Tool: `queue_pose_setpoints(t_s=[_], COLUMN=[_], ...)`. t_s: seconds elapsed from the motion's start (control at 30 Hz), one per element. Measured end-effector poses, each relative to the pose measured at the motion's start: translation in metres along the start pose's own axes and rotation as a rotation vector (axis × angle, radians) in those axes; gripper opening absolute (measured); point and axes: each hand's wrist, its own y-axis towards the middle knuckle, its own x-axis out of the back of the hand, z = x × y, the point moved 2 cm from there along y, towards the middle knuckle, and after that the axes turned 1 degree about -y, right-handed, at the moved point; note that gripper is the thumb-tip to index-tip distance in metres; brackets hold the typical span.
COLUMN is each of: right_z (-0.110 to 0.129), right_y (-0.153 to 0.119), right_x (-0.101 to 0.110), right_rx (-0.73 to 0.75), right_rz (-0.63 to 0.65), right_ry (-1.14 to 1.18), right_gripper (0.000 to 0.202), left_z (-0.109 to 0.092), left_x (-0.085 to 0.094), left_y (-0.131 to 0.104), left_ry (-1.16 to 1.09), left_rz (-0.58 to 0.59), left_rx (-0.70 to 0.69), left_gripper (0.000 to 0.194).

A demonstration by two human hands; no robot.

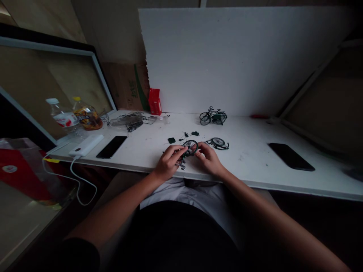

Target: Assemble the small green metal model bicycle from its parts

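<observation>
Near the front edge of the white table, my left hand (169, 161) grips a small dark model bicycle part with a spoked wheel (190, 147). My right hand (208, 158) is at the wheel's right rim, its fingers closed against it. Some of the part is hidden behind my left fingers. Just beyond my right hand lies another wheel with a curved dark frame piece (218, 142). Small dark green pieces, one squarish (171, 140) and one oblong (195, 133), lie beyond the held wheel. Assembled model bicycles (213, 116) stand farther back.
A phone (112, 147), a white power bank with cables (86, 146) and two bottles (87, 115) are at the left. Clear packaging (127, 120) and a red box (154, 101) are at the back. Another dark phone (291, 156) lies at the right.
</observation>
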Motion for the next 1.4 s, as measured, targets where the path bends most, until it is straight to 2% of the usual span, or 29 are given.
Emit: queue_pose_setpoints(t_s=[0.17, 0.37, 0.6, 0.87, 1.03, 1.23, 1.4], right_z=[0.0009, -0.0010, -0.0034, -0.0016, -0.0027, -0.0014, -0.0028], right_y=[-0.0004, 0.0018, -0.0002, 0.0025, 0.0008, 0.0008, 0.0023], right_x=[0.0007, 0.0016, 0.0003, 0.0016, 0.0002, 0.0019, 0.0021], right_rx=[0.022, -0.004, -0.003, 0.002, -0.019, 0.032, -0.024], right_rz=[-0.033, 0.008, -0.034, 0.021, 0.010, -0.002, 0.012], right_ry=[-0.050, -0.038, -0.004, -0.007, -0.002, -0.025, 0.007], right_gripper=[0.021, 0.032, 0.018, 0.023, 0.017, 0.011, 0.012], left_z=[0.0002, 0.0004, 0.0022, 0.0001, 0.0009, -0.0017, -0.0059], left_x=[-0.0037, -0.0062, -0.0071, -0.0068, -0.0070, -0.0058, -0.0063], left_y=[-0.0025, -0.0043, -0.0066, -0.0062, -0.0065, -0.0052, -0.0024], left_ry=[-0.024, -0.033, -0.030, -0.032, -0.030, -0.018, 0.058], left_rz=[0.011, 0.005, 0.007, 0.008, -0.008, 0.023, 0.047], left_rx=[-0.006, -0.005, -0.002, -0.025, 0.013, -0.052, -0.165], left_gripper=[0.066, 0.067, 0.063, 0.061, 0.060, 0.059, 0.061])
